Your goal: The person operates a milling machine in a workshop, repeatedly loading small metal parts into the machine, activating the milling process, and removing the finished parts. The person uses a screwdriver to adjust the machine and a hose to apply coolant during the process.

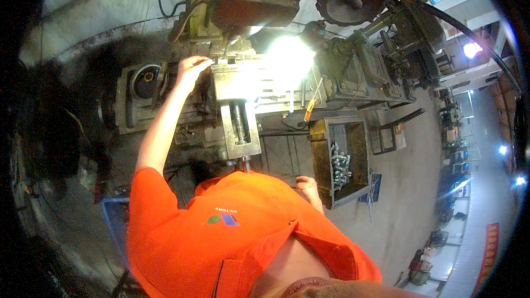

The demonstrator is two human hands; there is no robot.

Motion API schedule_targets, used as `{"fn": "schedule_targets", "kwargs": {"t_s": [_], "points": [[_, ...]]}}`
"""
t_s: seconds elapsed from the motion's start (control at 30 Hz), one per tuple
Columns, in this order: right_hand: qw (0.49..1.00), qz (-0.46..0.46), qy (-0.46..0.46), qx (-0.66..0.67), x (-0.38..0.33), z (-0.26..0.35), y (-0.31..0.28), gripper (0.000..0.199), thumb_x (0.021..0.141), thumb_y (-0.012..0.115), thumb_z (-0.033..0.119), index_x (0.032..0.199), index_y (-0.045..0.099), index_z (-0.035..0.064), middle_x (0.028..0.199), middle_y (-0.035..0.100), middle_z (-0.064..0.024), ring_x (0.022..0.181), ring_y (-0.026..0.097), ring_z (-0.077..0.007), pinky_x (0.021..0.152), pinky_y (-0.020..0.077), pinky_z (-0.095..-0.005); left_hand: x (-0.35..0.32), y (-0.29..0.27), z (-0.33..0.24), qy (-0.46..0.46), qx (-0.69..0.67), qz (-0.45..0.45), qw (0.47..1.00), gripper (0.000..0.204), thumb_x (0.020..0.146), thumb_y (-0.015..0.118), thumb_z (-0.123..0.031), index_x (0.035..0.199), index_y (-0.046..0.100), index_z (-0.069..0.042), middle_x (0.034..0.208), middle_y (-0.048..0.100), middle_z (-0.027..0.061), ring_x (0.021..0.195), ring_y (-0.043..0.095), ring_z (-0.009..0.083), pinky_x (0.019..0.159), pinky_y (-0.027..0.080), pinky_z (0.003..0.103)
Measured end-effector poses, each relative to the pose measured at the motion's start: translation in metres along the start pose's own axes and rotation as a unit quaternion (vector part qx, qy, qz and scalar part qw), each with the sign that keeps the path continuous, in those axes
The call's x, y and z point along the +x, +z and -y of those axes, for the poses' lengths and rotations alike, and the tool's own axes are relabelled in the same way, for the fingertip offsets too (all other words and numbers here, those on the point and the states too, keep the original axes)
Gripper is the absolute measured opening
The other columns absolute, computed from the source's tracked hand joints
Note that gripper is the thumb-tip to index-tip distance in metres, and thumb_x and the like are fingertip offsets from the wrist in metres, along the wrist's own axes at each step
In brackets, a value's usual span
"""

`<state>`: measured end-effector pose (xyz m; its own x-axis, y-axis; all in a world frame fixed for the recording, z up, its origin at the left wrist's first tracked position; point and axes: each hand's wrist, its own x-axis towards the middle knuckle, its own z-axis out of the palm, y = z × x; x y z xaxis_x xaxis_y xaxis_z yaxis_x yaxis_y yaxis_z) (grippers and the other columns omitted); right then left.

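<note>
My left hand (193, 69) reaches to the left end of the jaws of a machine vise (229, 85). Its fingers are pinched together at the fingertips; whatever small thing is between them is too small to name. The vise has a long threaded screw (238, 121) in its open frame, with a square shaft end (245, 161) pointing toward me. Strong glare hides much of the jaws' right side. Down by my right side, my right hand (310, 189) is curled closed, and what it holds, if anything, is hidden.
An orange-handled tool (310, 110) lies on the machine table, right of the vise. Beyond it stands a metal bin (326, 157) with several shiny metal parts (340, 165). A bright lamp (290, 55) and the heavy machine head (254, 0) hang over the vise.
</note>
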<state>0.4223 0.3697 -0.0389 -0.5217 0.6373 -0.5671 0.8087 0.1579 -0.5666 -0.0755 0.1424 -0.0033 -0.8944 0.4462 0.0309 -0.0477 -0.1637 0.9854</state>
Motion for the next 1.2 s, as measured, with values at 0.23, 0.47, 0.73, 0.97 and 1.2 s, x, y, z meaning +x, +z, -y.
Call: {"fn": "schedule_targets", "kwargs": {"t_s": [0.23, 0.47, 0.73, 0.97, 1.2], "points": [[0.999, 0.009, 0.008, 0.032, 0.011, -0.012, 0.003, 0.036, 0.066, 0.056, 0.008, 0.100, 0.062, -0.0034, 0.084, 0.065, -0.0111, 0.064, 0.058, -0.0139, 0.056, 0.0448, -0.0269, -0.001, 0.013, -0.012, -0.036, 0.085, -0.028, 0.995, 0.017, 0.076, 0.068, -0.018, 0.084, 0.064, -0.003, 0.075, 0.061, -0.0010, 0.067, 0.052, 0.0065, 0.063, 0.040, 0.020], [0.999, 0.014, -0.027, 0.038, 0.006, -0.016, 0.003, 0.037, 0.066, 0.056, 0.009, 0.100, 0.062, -0.0023, 0.084, 0.065, -0.0111, 0.065, 0.058, -0.0133, 0.057, 0.0449, -0.0262, 0.001, 0.002, 0.003, -0.077, 0.037, -0.010, 0.996, 0.022, 0.075, 0.070, -0.021, 0.086, 0.066, -0.002, 0.077, 0.063, 0.0005, 0.069, 0.053, 0.0081, 0.066, 0.040, 0.022], [0.998, 0.040, 0.025, 0.045, 0.007, -0.034, 0.006, 0.037, 0.065, 0.056, 0.007, 0.101, 0.063, 0.0000, 0.091, 0.065, -0.0120, 0.069, 0.060, -0.0169, 0.062, 0.0468, -0.0282, 0.010, 0.006, -0.006, -0.103, 0.079, 0.026, 0.991, 0.021, 0.075, 0.069, -0.024, 0.079, 0.066, -0.004, 0.074, 0.062, -0.0007, 0.073, 0.051, 0.0091, 0.072, 0.037, 0.025], [0.998, 0.048, -0.005, 0.034, 0.028, -0.017, -0.001, 0.037, 0.065, 0.054, 0.009, 0.100, 0.063, -0.0002, 0.089, 0.066, -0.0123, 0.077, 0.061, -0.0159, 0.065, 0.0468, -0.0275, -0.030, -0.017, -0.038, -0.006, 0.114, -0.016, 0.993, 0.031, 0.082, 0.063, -0.026, 0.094, 0.062, 0.002, 0.080, 0.064, 0.0067, 0.067, 0.059, 0.0112, 0.064, 0.047, 0.024], [0.997, 0.064, 0.004, 0.047, 0.029, -0.010, 0.006, 0.039, 0.066, 0.056, 0.009, 0.104, 0.062, -0.0007, 0.093, 0.065, -0.0123, 0.078, 0.061, -0.0172, 0.065, 0.0466, -0.0278, -0.138, -0.091, -0.048, 0.070, 0.576, -0.234, 0.780, 0.043, 0.076, 0.063, -0.042, 0.108, 0.059, -0.012, 0.082, 0.062, 0.0102, 0.072, 0.062, 0.0250, 0.063, 0.048, 0.036]]}}
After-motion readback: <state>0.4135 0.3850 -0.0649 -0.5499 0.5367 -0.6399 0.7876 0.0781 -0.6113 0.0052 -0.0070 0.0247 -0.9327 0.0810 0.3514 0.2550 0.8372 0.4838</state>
